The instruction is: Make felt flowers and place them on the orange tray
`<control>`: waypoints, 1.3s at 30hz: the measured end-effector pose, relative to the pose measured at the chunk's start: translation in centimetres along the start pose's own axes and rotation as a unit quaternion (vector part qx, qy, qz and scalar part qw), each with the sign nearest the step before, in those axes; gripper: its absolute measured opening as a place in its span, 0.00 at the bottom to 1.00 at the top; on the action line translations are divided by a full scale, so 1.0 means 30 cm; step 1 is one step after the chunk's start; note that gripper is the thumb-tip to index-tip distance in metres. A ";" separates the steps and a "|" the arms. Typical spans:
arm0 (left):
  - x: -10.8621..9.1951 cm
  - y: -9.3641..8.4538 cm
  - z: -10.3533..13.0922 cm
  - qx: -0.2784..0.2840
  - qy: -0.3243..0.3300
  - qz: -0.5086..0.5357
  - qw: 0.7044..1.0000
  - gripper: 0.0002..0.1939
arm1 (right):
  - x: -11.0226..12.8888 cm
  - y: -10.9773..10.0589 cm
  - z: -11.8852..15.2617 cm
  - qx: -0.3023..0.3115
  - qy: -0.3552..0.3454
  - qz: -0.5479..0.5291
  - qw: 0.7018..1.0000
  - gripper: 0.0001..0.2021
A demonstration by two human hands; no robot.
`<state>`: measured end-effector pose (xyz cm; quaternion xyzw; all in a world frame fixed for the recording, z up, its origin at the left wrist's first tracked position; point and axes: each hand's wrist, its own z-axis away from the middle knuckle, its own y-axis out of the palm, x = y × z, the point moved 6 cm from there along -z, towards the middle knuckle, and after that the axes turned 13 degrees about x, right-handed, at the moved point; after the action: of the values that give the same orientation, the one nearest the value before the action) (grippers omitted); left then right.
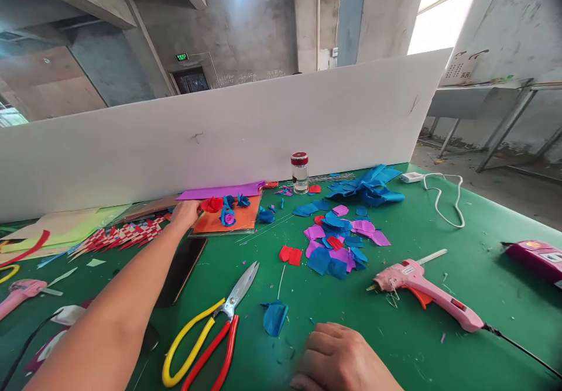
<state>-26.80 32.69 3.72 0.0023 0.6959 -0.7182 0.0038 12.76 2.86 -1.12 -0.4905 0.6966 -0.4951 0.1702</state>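
My left hand (186,212) reaches to the back of the table, at the left end of a purple paper strip (223,192) and beside a red paper flower (212,205). Its fingers are mostly hidden, so I cannot see whether it grips anything. Close by, small blue paper flowers, one with a purple centre (228,219), lie on an orange sheet (246,212). My right hand (338,359) rests at the front edge of the view, fingers curled in, with nothing showing in them. Ahead of it lies a blue paper petal (276,318) by a thin wire (281,283).
Yellow-and-red-handled scissors (229,309) and a dark phone (183,271) lie near my left forearm. A pink glue gun (432,294) with a cord lies right. Cut petals (338,242), a red-capped jar (300,174) and blue paper (369,186) stand before a white board (263,133).
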 end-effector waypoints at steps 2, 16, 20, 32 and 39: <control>-0.010 0.017 -0.026 0.009 -0.003 -0.012 1.000 0.17 | 0.002 -0.006 -0.003 -0.006 -0.003 0.001 1.000 0.22; -0.242 -0.064 0.152 -0.047 0.064 -0.056 0.995 0.12 | 0.023 -0.060 -0.001 0.035 0.003 -0.040 0.999 0.18; -0.274 -0.082 0.146 -0.043 0.026 -0.054 0.997 0.12 | 0.031 -0.087 -0.009 0.054 0.012 -0.040 0.998 0.16; -0.088 -0.010 -0.005 0.076 -0.031 -0.031 0.996 0.16 | -0.017 -0.042 0.013 0.023 0.018 0.000 1.000 0.17; -0.109 -0.027 0.019 0.018 -0.016 -0.001 1.000 0.18 | -0.013 -0.021 0.011 0.017 0.010 -0.002 1.000 0.17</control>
<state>-23.54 32.16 4.56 -0.0098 0.6825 -0.7307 0.0137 13.49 3.00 -0.83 -0.4841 0.6886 -0.5122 0.1707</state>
